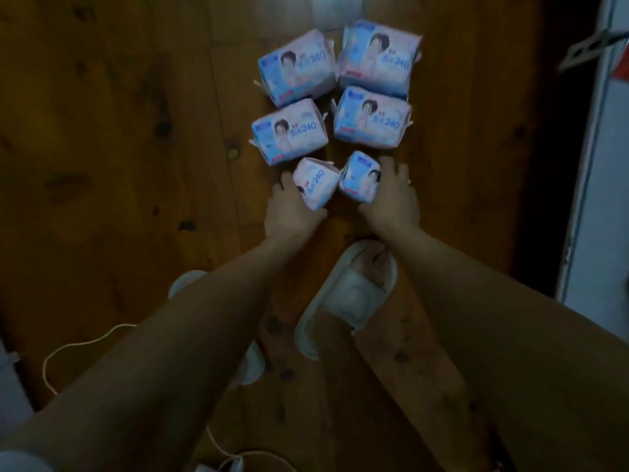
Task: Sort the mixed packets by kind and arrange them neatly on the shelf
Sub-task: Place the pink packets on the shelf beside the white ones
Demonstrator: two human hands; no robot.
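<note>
Six pink-and-blue packets printed "240" lie on a wooden floor (119,148) in the upper centre of the frame, arranged in two columns of three rows.

Top row: the top-left packet (296,69) sits tilted, just beside the top-right packet (377,59). Middle row: the middle-left packet (289,132) and the middle-right packet (372,119) lie flat, with a narrow strip of floor between them. All four show the printed face upward.

Bottom row, centre of the frame: both packets are in hand.
- The left hand (289,212) grips the lower-left packet (316,185). Its fingers wrap the packet's left side, and the thumb side lies under its lower edge. The packet is turned at an angle, with a corner pointing down the frame.
- The right hand (391,202) grips the lower-right packet (361,180). Its fingers curl over the packet's right edge. This packet is also tilted.
- The two held packets are just beside each other. Whether they touch cannot be told.

Both forearms extend from the lower corners of the frame toward the centre.

Other items in view:
- A white slipper (347,294) on a foot, lower centre, below the right hand.
- A thin white cord (78,345) looping on the floor, lower left.
- A pale door panel (599,199) along the right edge.

The picture is dim and slightly blurred, so the small print on the packets is not legible.
</note>
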